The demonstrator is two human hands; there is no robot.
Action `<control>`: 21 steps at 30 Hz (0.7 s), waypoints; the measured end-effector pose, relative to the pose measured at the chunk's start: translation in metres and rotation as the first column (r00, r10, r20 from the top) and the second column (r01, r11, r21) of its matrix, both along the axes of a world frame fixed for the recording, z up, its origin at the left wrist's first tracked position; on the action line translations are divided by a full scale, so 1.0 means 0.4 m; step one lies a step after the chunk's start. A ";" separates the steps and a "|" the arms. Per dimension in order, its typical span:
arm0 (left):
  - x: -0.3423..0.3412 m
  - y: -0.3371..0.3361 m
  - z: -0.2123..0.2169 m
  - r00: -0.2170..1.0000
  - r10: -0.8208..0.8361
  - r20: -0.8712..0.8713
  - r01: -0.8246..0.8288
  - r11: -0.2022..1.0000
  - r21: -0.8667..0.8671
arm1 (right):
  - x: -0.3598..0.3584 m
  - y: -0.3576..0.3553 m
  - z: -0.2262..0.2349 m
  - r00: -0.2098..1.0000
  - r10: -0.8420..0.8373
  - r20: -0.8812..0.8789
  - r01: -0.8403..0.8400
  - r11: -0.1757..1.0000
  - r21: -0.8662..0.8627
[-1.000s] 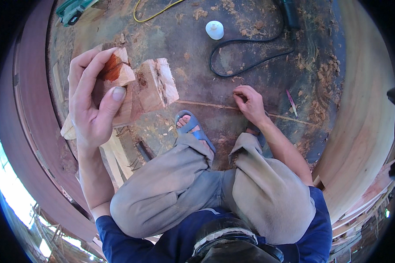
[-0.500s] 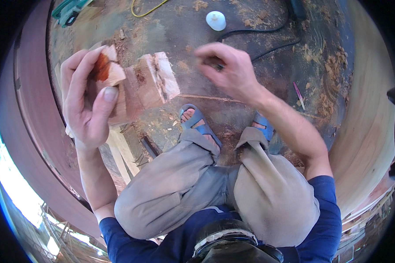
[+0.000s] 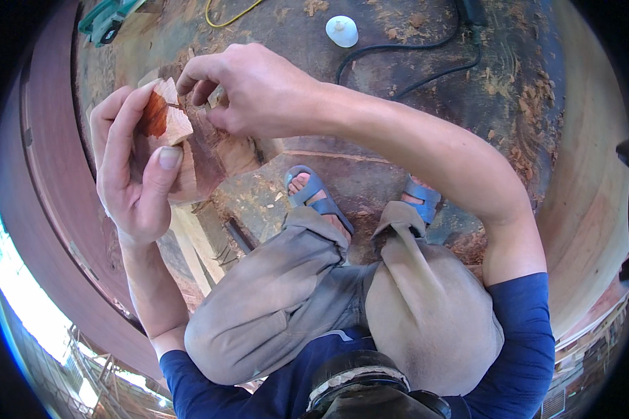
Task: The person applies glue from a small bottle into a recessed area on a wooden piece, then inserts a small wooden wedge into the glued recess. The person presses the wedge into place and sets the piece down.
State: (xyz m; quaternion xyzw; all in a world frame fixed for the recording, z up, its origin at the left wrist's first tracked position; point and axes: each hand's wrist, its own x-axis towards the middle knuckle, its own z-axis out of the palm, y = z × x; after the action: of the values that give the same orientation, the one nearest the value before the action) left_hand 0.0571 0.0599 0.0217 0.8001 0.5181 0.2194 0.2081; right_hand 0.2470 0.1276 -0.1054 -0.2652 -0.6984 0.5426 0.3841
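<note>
My left hand (image 3: 134,164) is closed around a wood block (image 3: 177,123); its broken end shows pale wood beside a reddish-orange patch. The thumb presses the near side and the fingers wrap the far side. Just right of it is my right hand (image 3: 248,94), with the index fingertip beside the upper edge of the block and the other fingers curled. A gap shows between its thumb and fingers, and nothing held is visible there. Beneath my right hand lies a larger reddish-brown piece of wood (image 3: 237,155), mostly covered by the hand and wrist.
A green power tool (image 3: 108,21) lies at the far left, near a yellow cord (image 3: 225,24). A white cone-shaped object (image 3: 342,31) and a black cable (image 3: 412,47) are at the far side. Wood shavings (image 3: 534,105) litter the floor. Large curved wooden surfaces flank both sides.
My right hand has swung left, from over the floor to beside the block, and now covers much of the larger wood piece. My left hand keeps its grip and has shifted only slightly.
</note>
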 end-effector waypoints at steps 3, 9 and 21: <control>0.005 0.003 0.003 1.000 -0.006 -0.010 0.006 1.000 -0.010 | -0.020 -0.003 -0.013 0.999 0.001 0.042 -0.001 1.000 0.005; 0.020 0.004 0.015 0.999 0.002 -0.045 -0.002 1.000 0.000 | -0.027 0.002 -0.016 0.994 0.022 0.104 -0.026 0.999 0.039; 0.028 0.015 0.011 1.000 -0.007 -0.022 0.008 1.000 0.028 | 0.075 0.029 -0.045 0.985 -0.132 0.108 0.123 0.988 0.094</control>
State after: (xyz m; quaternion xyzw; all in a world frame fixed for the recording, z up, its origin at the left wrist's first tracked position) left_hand 0.0683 0.0659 0.0261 0.8072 0.5142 0.2172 0.1921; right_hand 0.2771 0.1390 -0.1235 -0.3229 -0.7236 0.4700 0.3888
